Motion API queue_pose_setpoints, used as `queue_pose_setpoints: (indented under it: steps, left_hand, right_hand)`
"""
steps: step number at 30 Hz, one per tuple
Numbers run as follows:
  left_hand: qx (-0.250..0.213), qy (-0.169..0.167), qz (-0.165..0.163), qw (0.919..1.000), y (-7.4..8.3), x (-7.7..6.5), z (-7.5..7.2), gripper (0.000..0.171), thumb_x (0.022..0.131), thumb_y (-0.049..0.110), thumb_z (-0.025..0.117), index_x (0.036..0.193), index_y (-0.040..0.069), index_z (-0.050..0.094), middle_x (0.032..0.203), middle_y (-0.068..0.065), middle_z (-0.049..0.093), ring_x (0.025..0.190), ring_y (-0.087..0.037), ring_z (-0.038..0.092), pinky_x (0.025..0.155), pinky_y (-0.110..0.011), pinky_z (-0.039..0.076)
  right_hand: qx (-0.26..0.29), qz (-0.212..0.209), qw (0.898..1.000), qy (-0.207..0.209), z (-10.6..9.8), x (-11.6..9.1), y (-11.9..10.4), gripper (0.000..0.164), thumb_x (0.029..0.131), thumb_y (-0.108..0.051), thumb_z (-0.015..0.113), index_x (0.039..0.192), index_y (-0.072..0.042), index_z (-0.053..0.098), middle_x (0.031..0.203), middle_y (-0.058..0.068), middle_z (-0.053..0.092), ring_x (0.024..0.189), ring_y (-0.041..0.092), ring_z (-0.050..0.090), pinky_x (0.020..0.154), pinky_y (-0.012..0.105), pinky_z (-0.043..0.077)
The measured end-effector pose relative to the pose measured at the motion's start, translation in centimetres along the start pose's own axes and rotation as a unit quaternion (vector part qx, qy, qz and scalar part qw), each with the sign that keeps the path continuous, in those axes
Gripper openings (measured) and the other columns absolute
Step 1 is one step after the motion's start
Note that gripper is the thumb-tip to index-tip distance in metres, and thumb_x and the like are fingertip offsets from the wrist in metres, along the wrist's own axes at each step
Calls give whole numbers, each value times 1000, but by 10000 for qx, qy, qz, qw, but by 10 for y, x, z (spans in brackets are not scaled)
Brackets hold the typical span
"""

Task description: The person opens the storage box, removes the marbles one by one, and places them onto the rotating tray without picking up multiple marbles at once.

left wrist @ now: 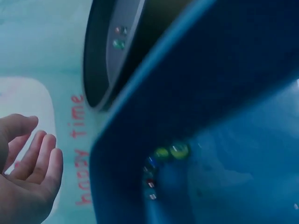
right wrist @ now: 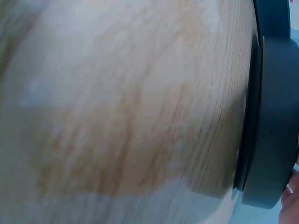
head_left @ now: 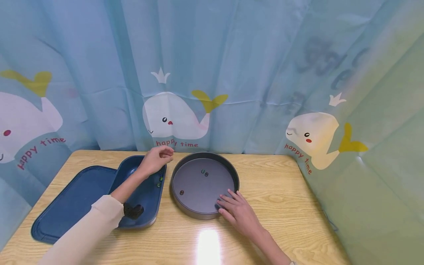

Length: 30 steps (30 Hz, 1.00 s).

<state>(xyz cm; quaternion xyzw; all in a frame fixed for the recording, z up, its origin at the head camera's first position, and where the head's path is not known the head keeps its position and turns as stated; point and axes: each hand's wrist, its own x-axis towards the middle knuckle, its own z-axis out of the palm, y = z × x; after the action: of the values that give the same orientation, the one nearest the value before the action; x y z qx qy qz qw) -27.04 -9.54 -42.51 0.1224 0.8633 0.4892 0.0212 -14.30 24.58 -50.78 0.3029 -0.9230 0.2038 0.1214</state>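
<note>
My left hand hovers over the far right corner of a deep blue plastic box, its fingers loosely bent. Between thumb and fingers nothing shows in the left wrist view. Several glass marbles lie in the box along its wall, some of them yellow-green. To the right stands a round dark grey pan. Two marbles sit close together inside it, and a reddish-brown marble lies apart at its left side. My right hand rests on the pan's near right rim, fingers spread; the right wrist view catches only their edge.
A flat blue lid or tray lies left of the box, partly behind my left sleeve. Everything stands on a wooden table. A blue curtain with whale prints hangs along the back and the sides.
</note>
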Motion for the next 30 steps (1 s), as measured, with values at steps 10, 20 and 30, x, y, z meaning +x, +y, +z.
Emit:
queue_pose_setpoints:
  steps: [10, 20, 30]
  left_hand:
    - [395, 196, -289, 9986, -24, -18, -12, 25, 97, 5, 64, 119, -6, 64, 113, -22, 67, 103, -36, 64, 87, -47, 52]
    - [643, -281, -452, 9965, -40, -32, -11, 18, 94, 5, 68, 109, -5, 67, 96, -13, 68, 89, -28, 65, 77, -43, 53]
    - [897, -781, -525, 9915, -49, -30, -8, 11, 89, 3, 72, 98, -2, 69, 83, -4, 66, 79, -19, 61, 70, -36, 48]
  right_hand:
    - [-51, -35, 10000, 74, 0, 0, 0, 34, 102, -36, 58, 122, -13, 73, 132, 4, 64, 134, 34, 46, 111, 56, 29]
    - [32, -23, 10000, 17, -2, 0, -1, 34, 101, -35, 59, 122, -12, 73, 133, 5, 63, 135, 35, 45, 110, 58, 28]
    - [-18, 36, 10000, -59, -1, 0, -1, 35, 102, -37, 58, 124, -14, 72, 135, 3, 62, 137, 32, 44, 112, 55, 27]
